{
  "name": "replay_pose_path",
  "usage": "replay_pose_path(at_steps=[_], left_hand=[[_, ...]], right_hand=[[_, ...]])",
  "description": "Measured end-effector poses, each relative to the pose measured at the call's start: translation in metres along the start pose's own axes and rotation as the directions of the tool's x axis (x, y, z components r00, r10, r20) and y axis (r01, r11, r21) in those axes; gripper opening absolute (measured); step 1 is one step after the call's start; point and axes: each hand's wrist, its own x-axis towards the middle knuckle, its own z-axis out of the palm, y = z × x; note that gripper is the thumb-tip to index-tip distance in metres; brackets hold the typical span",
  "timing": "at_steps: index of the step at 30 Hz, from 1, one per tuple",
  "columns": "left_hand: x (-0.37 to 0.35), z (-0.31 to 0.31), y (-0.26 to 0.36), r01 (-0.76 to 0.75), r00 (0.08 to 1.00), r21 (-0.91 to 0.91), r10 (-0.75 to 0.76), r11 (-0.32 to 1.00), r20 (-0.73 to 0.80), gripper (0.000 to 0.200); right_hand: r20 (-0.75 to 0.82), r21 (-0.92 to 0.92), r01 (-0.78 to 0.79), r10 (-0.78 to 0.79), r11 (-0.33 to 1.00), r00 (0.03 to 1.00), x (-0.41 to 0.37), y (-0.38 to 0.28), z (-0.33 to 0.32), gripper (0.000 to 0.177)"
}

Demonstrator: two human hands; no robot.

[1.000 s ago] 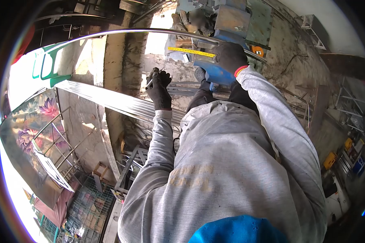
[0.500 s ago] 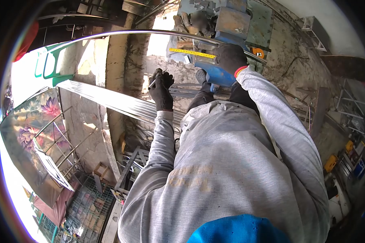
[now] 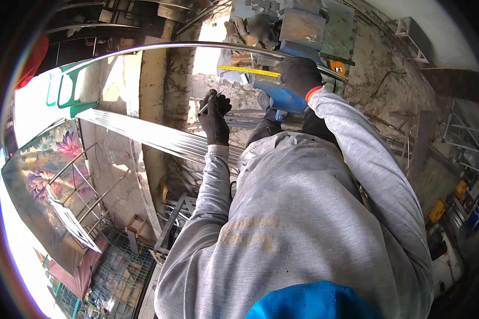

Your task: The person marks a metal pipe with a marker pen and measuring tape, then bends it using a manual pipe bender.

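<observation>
In a dark glove, my right hand is closed at the end of a tape measure, whose yellow blade runs out to the left. Its case is hidden in the glove. A long shiny metal tube passes close by that hand and stretches far to the left. Lower and to the left, my left hand, also gloved, is closed around a thin silver pen-like stick. Beneath the right hand stands a blue metal piece of equipment.
A bundle of shiny metal tubes slants below my left hand, from a green frame. An orange and black item lies right of the right hand. Gloves rest at the back. A wire-mesh panel stands lower left.
The whole view has shifted slightly. Both hands keep nearly the same place and grip, and the tape blade stays extended.
</observation>
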Motion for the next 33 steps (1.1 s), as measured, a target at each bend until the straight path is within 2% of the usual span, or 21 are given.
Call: replay_pose_path(at_steps=[4, 9, 11, 13, 14, 16, 18, 20, 25, 28, 29, 31, 33], left_hand=[[0.0, -0.002, -0.004, 0.005, 1.0, 0.009, -0.005, 1.0, -0.004, 0.036], [0.0, -0.003, -0.006, -0.001, 1.0, 0.007, 0.001, 1.0, 0.0, 0.035], [0.0, -0.003, -0.007, 0.002, 1.0, 0.002, -0.002, 1.0, 0.0, 0.035], [0.0, -0.004, -0.009, -0.008, 0.999, -0.014, 0.009, 1.0, 0.052, 0.036], [-0.002, -0.002, -0.007, -0.008, 0.999, -0.014, 0.009, 1.0, 0.053, 0.036], [-0.005, 0.006, -0.005, 0.005, 0.983, -0.115, 0.016, 0.993, 0.182, 0.039], [-0.006, 0.017, -0.007, 0.022, 0.973, -0.111, 0.004, 0.994, 0.229, 0.041], [-0.005, 0.028, -0.01, 0.058, 0.952, -0.128, -0.016, 0.99, 0.306, 0.042], [-0.01, 0.055, -0.013, 0.062, 0.938, -0.067, -0.035, 0.996, 0.345, 0.038], [-0.01, 0.062, -0.017, -0.142, 0.899, 0.069, 0.1, 0.987, 0.426, 0.036], [-0.009, 0.063, -0.018, -0.141, 0.898, 0.069, 0.098, 0.988, 0.429, 0.036], [-0.006, 0.066, -0.02, 0.068, 0.919, -0.027, -0.052, 0.997, 0.39, 0.036], [-0.007, 0.068, -0.021, 0.049, 0.926, -0.025, -0.036, 0.998, 0.376, 0.035]], right_hand=[[-0.004, 0.014, 0.01, -0.01, 1.0, 1.0, 0.0, 0.001, 0.001, 0.025], [0.089, -0.032, -0.022, 0.025, 0.999, 0.996, 0.001, -0.004, -0.007, 0.028], [0.035, -0.019, 0.001, 0.0, 1.0, 0.999, 0.0, -0.001, -0.001, 0.028], [-0.019, -0.008, 0.024, -0.024, 1.0, 1.0, -0.001, 0.002, 0.004, 0.028], [-0.002, -0.004, 0.017, -0.017, 1.0, 1.0, -0.001, 0.001, 0.002, 0.028], [0.016, 0.0, 0.008, -0.008, 1.0, 1.0, 0.0, -0.002, -0.004, 0.027], [0.072, -0.027, -0.015, 0.017, 1.0, 0.997, 0.001, -0.004, -0.007, 0.027], [0.041, -0.014, -0.007, 0.007, 1.0, 0.999, -0.001, -0.005, -0.007, 0.024], [0.008, -0.032, 0.002, -0.002, 0.999, 1.0, 0.0, -0.004, -0.004, 0.018], [0.006, -0.036, 0.002, -0.002, 0.999, 1.0, 0.001, -0.003, -0.002, 0.019], [-0.007, -0.022, 0.006, -0.006, 1.0, 1.0, 0.001, -0.003, -0.001, 0.02], [-0.022, -0.009, 0.01, -0.01, 1.0, 1.0, 0.0, -0.002, -0.001, 0.021], [-0.056, 0.019, 0.009, -0.008, 1.0, 0.998, -0.001, -0.002, 0.001, 0.021]])
